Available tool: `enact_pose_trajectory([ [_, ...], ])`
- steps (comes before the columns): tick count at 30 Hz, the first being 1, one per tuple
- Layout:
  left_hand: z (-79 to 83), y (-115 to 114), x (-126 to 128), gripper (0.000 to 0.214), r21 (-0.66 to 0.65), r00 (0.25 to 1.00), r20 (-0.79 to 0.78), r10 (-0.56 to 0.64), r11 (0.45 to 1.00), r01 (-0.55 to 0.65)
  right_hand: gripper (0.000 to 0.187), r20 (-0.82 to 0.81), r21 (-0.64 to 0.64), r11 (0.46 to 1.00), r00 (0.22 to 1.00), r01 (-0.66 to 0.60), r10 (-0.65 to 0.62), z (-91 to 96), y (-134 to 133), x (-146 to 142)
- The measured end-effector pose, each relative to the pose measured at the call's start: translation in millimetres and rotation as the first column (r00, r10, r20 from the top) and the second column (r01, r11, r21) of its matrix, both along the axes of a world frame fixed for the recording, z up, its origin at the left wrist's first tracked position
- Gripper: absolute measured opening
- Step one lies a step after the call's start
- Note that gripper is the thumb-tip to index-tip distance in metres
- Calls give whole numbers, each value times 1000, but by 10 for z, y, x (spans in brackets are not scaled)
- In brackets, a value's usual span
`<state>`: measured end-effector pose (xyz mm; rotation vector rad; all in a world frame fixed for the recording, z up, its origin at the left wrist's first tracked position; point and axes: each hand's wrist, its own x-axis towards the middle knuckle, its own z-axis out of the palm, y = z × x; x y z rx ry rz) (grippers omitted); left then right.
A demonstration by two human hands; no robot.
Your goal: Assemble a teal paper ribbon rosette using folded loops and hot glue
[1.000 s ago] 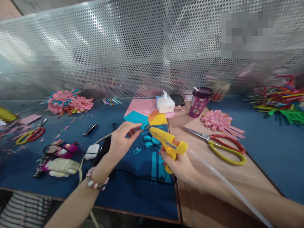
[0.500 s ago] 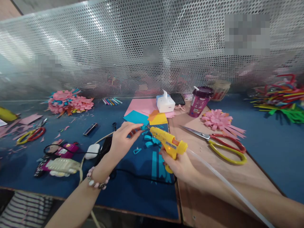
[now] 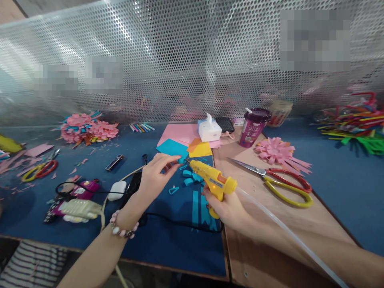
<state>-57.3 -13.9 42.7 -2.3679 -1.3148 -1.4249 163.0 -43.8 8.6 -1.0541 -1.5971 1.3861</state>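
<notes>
- Left fingers [image 3: 168,159] pinch a blue paper [image 3: 182,160] above the blue table [image 3: 186,256], near its right edge.
- Right fingers [image 3: 215,202] grip the glue gun [image 3: 207,172] by its handle, tip just beside that paper.
- Blue strips [image 3: 195,208] lie by that right edge, toward the front.

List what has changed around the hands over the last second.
No visible change: nothing taken up or let go. The left hand still pinches a small blue piece near the tip of the glue gun, which the right hand still grips.
</notes>
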Motion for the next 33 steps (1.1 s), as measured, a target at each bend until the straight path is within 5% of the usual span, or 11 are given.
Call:
enact_pose_trajectory([
  [33,-32,49,-29,20,111,991,-131,-1,994,15,13,-42,29,1000,999,4,-3,83,-18,-20],
])
